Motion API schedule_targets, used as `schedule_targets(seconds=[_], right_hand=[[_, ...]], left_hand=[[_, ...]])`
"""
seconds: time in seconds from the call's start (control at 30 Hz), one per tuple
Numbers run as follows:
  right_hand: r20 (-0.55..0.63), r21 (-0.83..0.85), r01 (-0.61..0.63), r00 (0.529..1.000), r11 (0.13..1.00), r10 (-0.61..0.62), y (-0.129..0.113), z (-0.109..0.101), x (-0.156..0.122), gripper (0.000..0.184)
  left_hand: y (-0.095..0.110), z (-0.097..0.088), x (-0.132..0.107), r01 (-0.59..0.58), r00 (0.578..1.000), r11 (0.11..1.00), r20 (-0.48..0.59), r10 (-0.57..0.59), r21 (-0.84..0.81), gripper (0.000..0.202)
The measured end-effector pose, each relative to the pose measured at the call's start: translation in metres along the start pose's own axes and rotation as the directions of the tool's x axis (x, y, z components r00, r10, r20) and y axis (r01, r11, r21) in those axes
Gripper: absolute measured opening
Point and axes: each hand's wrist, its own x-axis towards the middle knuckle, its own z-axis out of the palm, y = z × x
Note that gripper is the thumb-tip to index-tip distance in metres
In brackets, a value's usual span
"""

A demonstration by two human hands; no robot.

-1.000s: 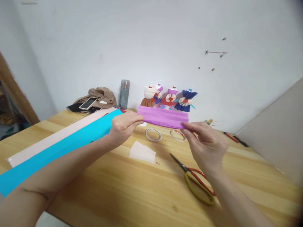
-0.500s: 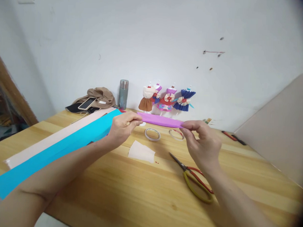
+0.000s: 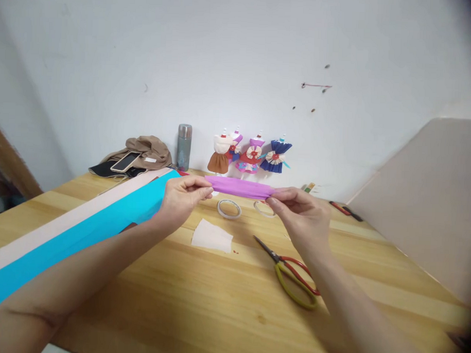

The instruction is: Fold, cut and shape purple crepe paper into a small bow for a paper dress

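Note:
A purple crepe paper strip (image 3: pixel 241 187) is stretched level between my two hands, above the table. My left hand (image 3: pixel 184 198) pinches its left end between thumb and fingers. At the other end, my right hand (image 3: pixel 301 212) pinches it the same way. Beneath the strip lie two tape rolls, the left one (image 3: pixel 229 209) in full view and the right one (image 3: pixel 264 208) partly hidden by my fingers. A pale pink paper piece (image 3: pixel 212 236) rests flat nearer to me. Scissors (image 3: pixel 290 271) with one red and one yellow-green handle lie by my right wrist.
Long blue paper (image 3: pixel 102 221) and pale pink paper (image 3: pixel 79 212) lie under my left arm. Against the wall stand several small paper dresses (image 3: pixel 253 155) and a flask (image 3: pixel 184 148). A phone (image 3: pixel 125 162) lies on brown cloth (image 3: pixel 153 152). A red-and-black tool (image 3: pixel 345 210) is at right.
The view has shifted, so most things appear a little further left. Both hands still hold the purple strip, whose broad face now shows a little more.

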Motion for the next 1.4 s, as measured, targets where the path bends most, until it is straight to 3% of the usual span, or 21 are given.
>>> schedule_targets(seconds=[0.47,0.9,1.2,1.4], right_hand=[[-0.049,-0.034,-0.037,0.998,0.999,0.036,0.0036,0.0003,-0.0025,0.012],[-0.023,-0.017,-0.076,0.997,0.997,0.075,0.0034,0.0000,-0.0020,0.019],[0.019,0.076,-0.085,0.996,0.993,0.084,0.0048,-0.0033,0.0043,0.017],[0.010,0.072,-0.088,0.996,0.994,0.088,0.0018,-0.0031,0.0039,0.018]], left_hand=[[0.0015,0.0023,-0.0009,0.018,1.000,1.000,-0.019,-0.018,-0.003,0.009],[0.0066,0.0028,0.0000,0.172,0.981,0.985,-0.083,-0.173,-0.019,0.014],[0.0071,-0.0010,0.0027,0.106,0.994,0.994,0.001,-0.107,-0.022,0.016],[0.0069,0.0006,0.0004,0.099,0.995,0.995,-0.018,-0.100,-0.031,0.018]])
